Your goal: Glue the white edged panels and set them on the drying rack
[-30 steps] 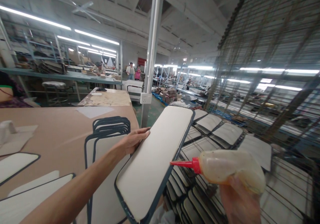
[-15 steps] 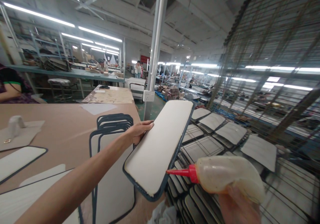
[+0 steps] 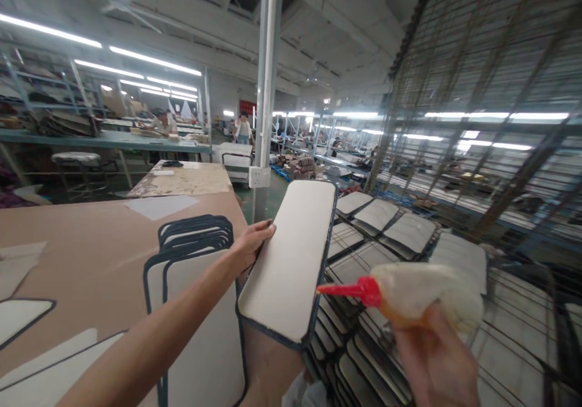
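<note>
My left hand (image 3: 255, 243) grips the left edge of a long white panel (image 3: 291, 261) with rounded corners and a dark rim, held tilted in the air. In my right hand (image 3: 439, 352) is a cloudy squeeze bottle (image 3: 422, 292) lying sideways, with yellowish liquid low inside. Its red nozzle (image 3: 348, 290) points left, the tip at or very near the panel's right rim. Below my left forearm, a stack of similar dark-rimmed panels (image 3: 204, 328) rests on the brown table.
The brown table (image 3: 113, 255) carries more panels (image 3: 22, 319) at left. Wire racks (image 3: 350, 261) holding many pale pieces stand at right, under a raised wire grid (image 3: 477, 61). A metal post (image 3: 268, 79) rises ahead. People work in the background.
The view has turned slightly right. The panel is more upright, and the nozzle tip sits a little higher along its right edge. Both hands keep their holds.
</note>
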`<state>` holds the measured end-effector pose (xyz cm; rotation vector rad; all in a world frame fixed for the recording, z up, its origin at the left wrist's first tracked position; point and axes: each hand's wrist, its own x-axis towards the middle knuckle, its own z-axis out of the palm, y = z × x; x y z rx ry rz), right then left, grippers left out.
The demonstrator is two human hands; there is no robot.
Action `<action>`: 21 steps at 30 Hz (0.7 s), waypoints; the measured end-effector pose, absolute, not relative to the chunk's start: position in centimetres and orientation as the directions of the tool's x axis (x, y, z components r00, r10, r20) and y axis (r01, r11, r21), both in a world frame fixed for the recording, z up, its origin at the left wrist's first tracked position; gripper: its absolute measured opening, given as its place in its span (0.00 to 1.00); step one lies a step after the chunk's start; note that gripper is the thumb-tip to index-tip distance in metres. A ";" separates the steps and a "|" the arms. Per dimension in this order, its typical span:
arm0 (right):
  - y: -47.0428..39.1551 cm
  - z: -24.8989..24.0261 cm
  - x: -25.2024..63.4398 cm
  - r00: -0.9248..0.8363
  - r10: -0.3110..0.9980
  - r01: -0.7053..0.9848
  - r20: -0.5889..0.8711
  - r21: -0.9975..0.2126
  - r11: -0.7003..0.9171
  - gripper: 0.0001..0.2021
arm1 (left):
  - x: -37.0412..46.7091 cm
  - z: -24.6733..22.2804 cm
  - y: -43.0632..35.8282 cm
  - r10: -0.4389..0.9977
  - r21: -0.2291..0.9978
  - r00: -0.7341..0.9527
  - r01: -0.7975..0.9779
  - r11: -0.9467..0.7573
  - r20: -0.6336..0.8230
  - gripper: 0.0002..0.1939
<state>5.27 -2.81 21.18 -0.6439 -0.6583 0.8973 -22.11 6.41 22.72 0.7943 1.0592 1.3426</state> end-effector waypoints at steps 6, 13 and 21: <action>1.9 24.3 6.7 0.597 0.679 -0.324 0.427 -0.646 0.691 0.23 | -18.8 21.7 4.6 0.986 0.940 0.130 -0.312 0.138 -0.101 0.21; 0.0 23.7 11.3 0.666 0.578 -0.182 0.471 -0.649 0.739 0.23 | -16.0 23.0 2.7 0.925 0.897 0.344 -0.341 0.282 -0.160 0.18; -8.9 17.9 15.6 0.631 0.620 0.016 0.467 -0.807 0.591 0.28 | -9.8 23.9 0.4 0.799 0.945 0.601 -0.264 0.192 0.005 0.27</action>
